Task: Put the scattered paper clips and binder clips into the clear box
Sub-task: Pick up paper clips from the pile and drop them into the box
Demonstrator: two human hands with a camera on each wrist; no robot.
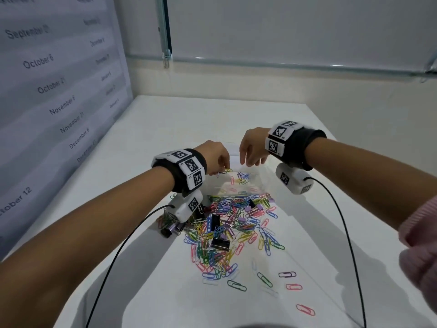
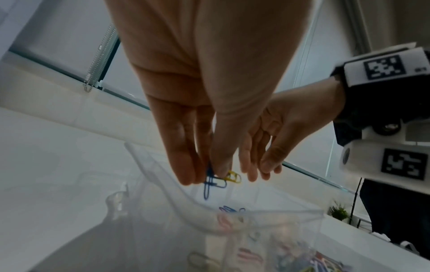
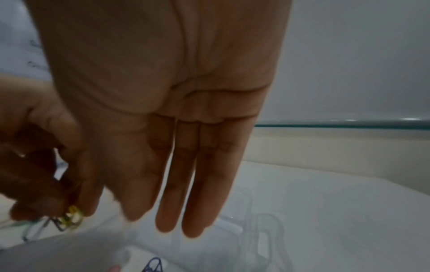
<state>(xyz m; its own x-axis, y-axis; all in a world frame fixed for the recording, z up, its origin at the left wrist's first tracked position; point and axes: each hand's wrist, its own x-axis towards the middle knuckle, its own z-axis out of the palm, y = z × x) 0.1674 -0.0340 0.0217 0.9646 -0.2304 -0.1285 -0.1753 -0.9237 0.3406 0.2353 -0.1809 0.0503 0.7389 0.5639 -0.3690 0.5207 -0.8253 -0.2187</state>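
A clear box [image 1: 256, 185] stands on the white table beyond a heap of coloured paper clips [image 1: 227, 233] mixed with black and purple binder clips [image 1: 220, 243]. A few clips [image 1: 240, 178] lie inside the box. My left hand [image 1: 221, 168] hovers over the box and pinches a blue clip [image 2: 215, 181] and a yellow clip [image 2: 234, 177] between thumb and fingers. My right hand [image 1: 251, 162] hangs beside it over the box, fingers [image 3: 186, 211] straight and holding nothing. The box rim [image 2: 177, 193] shows just below the held clips.
Loose clips [image 1: 305, 310] trail toward the front right of the table [image 1: 165, 129]. A poster of dates [image 1: 47, 91] covers the left wall. Black cables [image 1: 118, 254] run from both wrist cameras. A pink sleeve [image 1: 421, 237] shows at the right edge.
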